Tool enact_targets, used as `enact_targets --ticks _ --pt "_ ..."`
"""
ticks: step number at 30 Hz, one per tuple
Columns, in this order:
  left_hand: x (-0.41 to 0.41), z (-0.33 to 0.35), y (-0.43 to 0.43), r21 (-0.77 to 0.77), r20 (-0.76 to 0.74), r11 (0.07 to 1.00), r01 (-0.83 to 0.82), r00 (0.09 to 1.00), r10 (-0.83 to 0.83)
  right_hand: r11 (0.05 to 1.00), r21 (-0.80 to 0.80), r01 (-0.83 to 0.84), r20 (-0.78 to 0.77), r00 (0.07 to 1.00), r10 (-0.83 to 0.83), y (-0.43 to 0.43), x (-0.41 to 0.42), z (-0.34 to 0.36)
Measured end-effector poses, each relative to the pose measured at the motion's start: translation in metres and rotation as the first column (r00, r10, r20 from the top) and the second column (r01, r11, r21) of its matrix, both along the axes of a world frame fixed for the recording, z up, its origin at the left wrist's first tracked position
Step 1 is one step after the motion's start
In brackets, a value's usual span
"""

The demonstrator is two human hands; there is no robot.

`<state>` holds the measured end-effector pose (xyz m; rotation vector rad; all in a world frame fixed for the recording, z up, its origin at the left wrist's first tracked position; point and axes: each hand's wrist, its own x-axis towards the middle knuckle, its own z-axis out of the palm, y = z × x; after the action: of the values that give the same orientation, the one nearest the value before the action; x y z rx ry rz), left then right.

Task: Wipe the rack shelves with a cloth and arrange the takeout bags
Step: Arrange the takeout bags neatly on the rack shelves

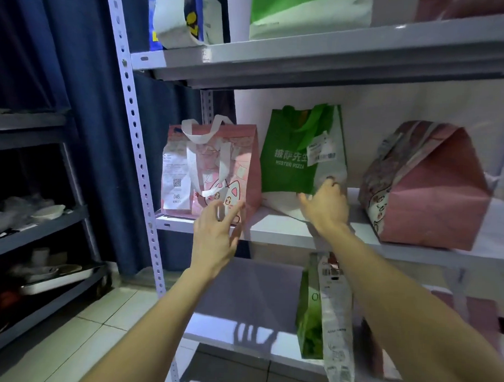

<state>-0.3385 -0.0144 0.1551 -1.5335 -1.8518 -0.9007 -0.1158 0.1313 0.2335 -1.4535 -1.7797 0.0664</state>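
Takeout bags stand in a row on the middle white shelf point(278, 229) of the pale metal rack. In the centre is the green fabric takeout bag point(289, 160) with white sides and a printed label, upright and set toward the far wall. Our right hand point(326, 206) grips its lower right corner, fingers curled onto the white side panel and thumb lying along the bottom edge.

To its left, nearer the shelf's front edge, stands the pink paper bag with white handles point(217, 161) and a receipt stuck on its face. Our left hand point(215, 235) hovers in front of that bag's lower right corner, fingers spread and holding nothing; we cannot tell whether the fingertips touch the paper.

To the right, well apart from the green bag, a second pink paper bag point(433, 203) leans tilted.

On the upper shelf point(307, 58) we see a white, blue and yellow bag point(177, 16) and a green and white bag point(302, 15). On the lower shelf point(241, 304) a green and white plastic bag point(326, 313) stands at the near edge.

Left of the perforated upright post point(138, 147) hangs a dark blue curtain point(78, 70), and further left a dark rack point(38, 232) holds dishes.
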Motion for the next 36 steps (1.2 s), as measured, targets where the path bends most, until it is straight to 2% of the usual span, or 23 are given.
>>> enact_targets --ticks 2,4,8,12,13,15,17,18,19,21,24,27,30,33,36 --pt "0.007 -0.003 0.004 -0.129 -0.119 0.991 -0.046 0.992 0.031 0.999 -0.026 -0.044 0.129 0.991 0.047 0.008 0.008 0.006" --pt "0.01 -0.006 0.005 -0.224 -0.156 0.969 -0.102 0.985 0.068 0.999 -0.032 -0.003 0.157 0.988 0.008 0.011 0.018 0.008" --pt "0.016 -0.004 0.003 -0.271 -0.101 0.955 -0.116 0.991 0.092 0.998 -0.039 0.043 0.107 0.993 -0.039 0.01 0.054 0.002" --pt "0.028 0.005 0.008 -0.311 0.005 0.945 -0.103 0.994 0.11 0.999 -0.041 -0.015 0.034 0.999 0.017 0.011 0.091 0.0" --pt "0.033 0.007 0.008 -0.294 0.028 0.95 -0.102 0.993 0.115 0.999 -0.032 -0.041 0.015 0.999 0.042 0.009 0.096 0.001" --pt "0.043 0.012 0.007 -0.155 0.078 0.985 -0.074 0.993 0.087 0.995 0.002 -0.1 0.01 0.995 0.1 -0.001 0.101 0.001" --pt "0.057 0.017 0.006 0.008 0.155 0.999 0.033 0.987 -0.034 0.987 0.081 -0.14 0.03 0.99 0.138 -0.016 0.101 -0.003" --pt "0.064 0.021 0.005 0.05 0.239 0.991 0.128 0.961 -0.136 0.98 0.138 -0.146 0.038 0.989 0.143 -0.025 0.1 -0.007" --pt "0.072 0.026 0.004 0.08 0.352 0.969 0.235 0.903 -0.248 0.97 0.188 -0.152 0.032 0.988 0.149 -0.034 0.098 -0.012" --pt "0.087 0.038 0.001 0.14 0.558 0.912 0.385 0.73 -0.394 0.942 0.286 -0.177 -0.026 0.981 0.192 -0.053 0.097 -0.026" --pt "0.092 0.047 -0.01 0.227 0.699 0.893 0.389 0.573 -0.427 0.911 0.35 -0.22 -0.161 0.943 0.29 -0.075 0.097 -0.043" --pt "0.083 0.043 -0.03 0.241 0.754 0.912 0.332 0.527 -0.391 0.92 0.285 -0.269 -0.248 0.906 0.342 -0.083 0.101 -0.052" --pt "0.077 0.033 -0.052 0.221 0.721 0.904 0.367 0.562 -0.404 0.882 0.309 -0.355 -0.182 0.889 0.421 -0.096 0.1 -0.063" --pt "0.077 0.019 -0.079 0.272 0.71 0.878 0.395 0.533 -0.46 0.846 0.348 -0.404 -0.184 0.855 0.484 -0.117 0.091 -0.082" --pt "0.073 0.001 -0.103 0.26 0.737 0.88 0.397 0.507 -0.447 0.804 0.409 -0.432 -0.143 0.839 0.525 -0.138 0.076 -0.108"
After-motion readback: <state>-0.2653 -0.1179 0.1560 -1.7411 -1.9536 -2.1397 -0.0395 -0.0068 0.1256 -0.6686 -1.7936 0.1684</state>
